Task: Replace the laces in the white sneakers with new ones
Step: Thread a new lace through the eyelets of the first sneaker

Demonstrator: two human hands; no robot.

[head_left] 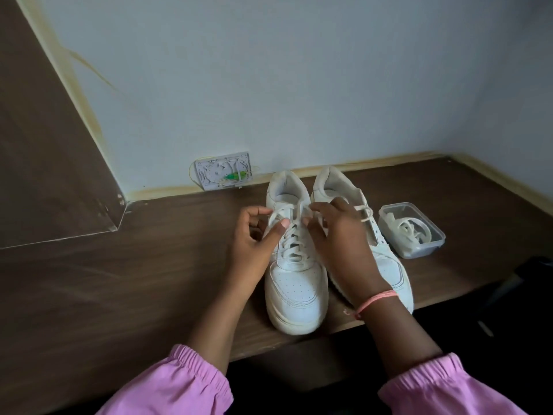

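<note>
Two white sneakers stand side by side on a brown table, toes toward me. The left sneaker (294, 283) is laced with a white lace (291, 235). My left hand (257, 238) pinches the lace at the shoe's top left, thumb across the eyelets. My right hand (335, 232) pinches the lace end at the top right. The right sneaker (389, 262) lies partly behind my right wrist, its lace tied near the collar. A clear plastic box (411, 230) with coiled white laces sits right of the shoes.
The brown table (119, 295) meets a pale wall behind the shoes. A small white perforated board with a green piece (223, 172) leans against the wall at the back. The table's front edge runs just below the shoe toes; a dark object sits off its right end.
</note>
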